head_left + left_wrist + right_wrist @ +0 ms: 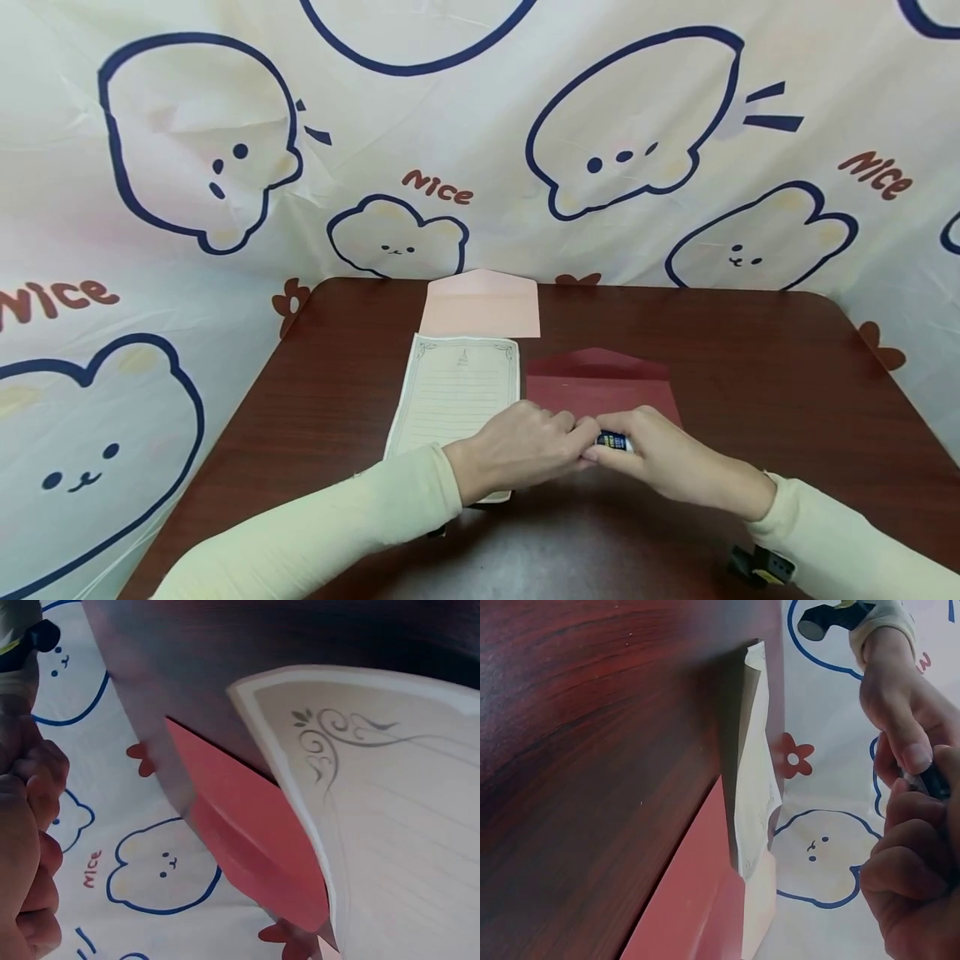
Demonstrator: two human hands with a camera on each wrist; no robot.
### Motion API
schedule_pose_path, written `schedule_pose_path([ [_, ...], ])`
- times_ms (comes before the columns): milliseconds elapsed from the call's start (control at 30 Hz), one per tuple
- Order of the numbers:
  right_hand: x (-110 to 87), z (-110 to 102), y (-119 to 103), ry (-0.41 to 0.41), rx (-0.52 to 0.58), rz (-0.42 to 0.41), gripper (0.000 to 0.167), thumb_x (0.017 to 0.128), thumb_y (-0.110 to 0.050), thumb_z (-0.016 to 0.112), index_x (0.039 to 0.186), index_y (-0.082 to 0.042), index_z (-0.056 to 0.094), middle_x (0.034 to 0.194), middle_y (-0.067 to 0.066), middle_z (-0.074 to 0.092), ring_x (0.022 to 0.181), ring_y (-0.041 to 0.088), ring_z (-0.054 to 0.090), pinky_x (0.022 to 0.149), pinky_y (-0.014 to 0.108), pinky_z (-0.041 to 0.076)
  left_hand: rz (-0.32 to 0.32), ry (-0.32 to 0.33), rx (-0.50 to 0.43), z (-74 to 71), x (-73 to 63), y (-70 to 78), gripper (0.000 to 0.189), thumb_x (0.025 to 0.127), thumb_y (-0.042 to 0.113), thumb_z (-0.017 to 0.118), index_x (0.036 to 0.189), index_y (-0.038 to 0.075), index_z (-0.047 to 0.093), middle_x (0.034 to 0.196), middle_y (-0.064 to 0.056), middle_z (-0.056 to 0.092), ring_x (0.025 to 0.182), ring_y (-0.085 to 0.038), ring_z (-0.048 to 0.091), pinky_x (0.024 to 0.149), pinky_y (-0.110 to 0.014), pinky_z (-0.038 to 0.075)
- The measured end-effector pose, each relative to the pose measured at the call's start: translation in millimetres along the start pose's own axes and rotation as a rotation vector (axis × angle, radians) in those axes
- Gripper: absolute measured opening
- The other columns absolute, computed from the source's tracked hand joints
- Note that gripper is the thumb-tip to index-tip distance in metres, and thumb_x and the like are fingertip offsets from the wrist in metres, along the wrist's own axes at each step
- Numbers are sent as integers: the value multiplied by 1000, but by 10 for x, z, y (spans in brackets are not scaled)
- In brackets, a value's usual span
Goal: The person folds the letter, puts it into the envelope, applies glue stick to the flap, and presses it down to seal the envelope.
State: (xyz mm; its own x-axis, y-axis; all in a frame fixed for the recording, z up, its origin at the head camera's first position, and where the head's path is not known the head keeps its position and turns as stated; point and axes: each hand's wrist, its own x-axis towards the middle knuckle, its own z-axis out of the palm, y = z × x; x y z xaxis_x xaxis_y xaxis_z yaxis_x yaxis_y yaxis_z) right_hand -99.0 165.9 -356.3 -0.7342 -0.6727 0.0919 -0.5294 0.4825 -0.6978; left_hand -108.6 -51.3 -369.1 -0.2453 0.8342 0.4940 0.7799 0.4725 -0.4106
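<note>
- Lined paper (450,387) lies on the table (765,358), partly hidden by the left arm.
- Pink envelope (480,310), flap raised, sits at the paper's top edge.
- Left hand (525,442) pinches the small tube's (613,440) left end.
- Red envelope (600,396) lies behind the hands.
- The small tube spans both hands.
- Right hand (667,458) grips its right end.

A white sheet (495,125) printed with blue-outlined bears (408,225) hangs behind a reddish-brown wood-grained table (787,400).
</note>
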Motion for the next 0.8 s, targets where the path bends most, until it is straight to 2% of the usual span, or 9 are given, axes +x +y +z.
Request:
schedule_pose_path([
  [133,-19,2,8,27,-24,-29,14,99,-29,65,98,-16,70,73,-12,62,60,-5,52,51,19,47,-34,4,-20,-16,5,-10,27,97,46,62,91,20,57,54,9,49,41,-4,38,40,-19,28],
  [233,-21,0,27,31,-16,-48,13,100,-28,64,100,-17,69,73,-11,63,60,-5,53,50,20,48,-75,-39,-94,-46,-3,-27,30,96,50,64,97,21,58,56,9,51,42,-5,38,40,-19,27],
  [333,-30,-17,61,30,9,-59,9,101,-26,63,102,-19,68,75,-11,63,62,-4,54,52,20,49,-134,-124,-273,-104,-8,-56,35,97,52,62,110,19,57,64,10,57,49,-3,45,43,-16,31],
  [467,-48,-61,114,42,32,-45,5,101,-23,63,98,-22,67,73,-14,57,62,-2,52,52,21,48,-253,-209,-526,-166,-13,-127,32,104,38,52,126,15,51,70,10,56,57,-2,47,48,-15,35],
  [633,-79,-136,179,86,47,44,6,100,-22,65,94,-24,66,68,-13,50,59,1,47,52,22,44,-406,-203,-709,-168,-55,-244,24,103,18,43,126,13,47,65,6,48,52,-4,39,49,-17,34],
  [733,-90,-165,214,115,57,79,9,100,-22,64,92,-24,65,67,-13,47,57,1,43,51,22,42,-493,-203,-839,-156,-73,-286,22,105,19,45,126,14,46,71,6,51,55,-4,40,52,-18,35],
  [800,-91,-170,230,125,66,82,10,100,-22,64,90,-24,64,66,-13,45,56,1,41,50,23,41,-523,-212,-900,-146,-68,-296,23,105,24,50,127,15,47,76,6,55,57,-3,43,55,-18,38],
])
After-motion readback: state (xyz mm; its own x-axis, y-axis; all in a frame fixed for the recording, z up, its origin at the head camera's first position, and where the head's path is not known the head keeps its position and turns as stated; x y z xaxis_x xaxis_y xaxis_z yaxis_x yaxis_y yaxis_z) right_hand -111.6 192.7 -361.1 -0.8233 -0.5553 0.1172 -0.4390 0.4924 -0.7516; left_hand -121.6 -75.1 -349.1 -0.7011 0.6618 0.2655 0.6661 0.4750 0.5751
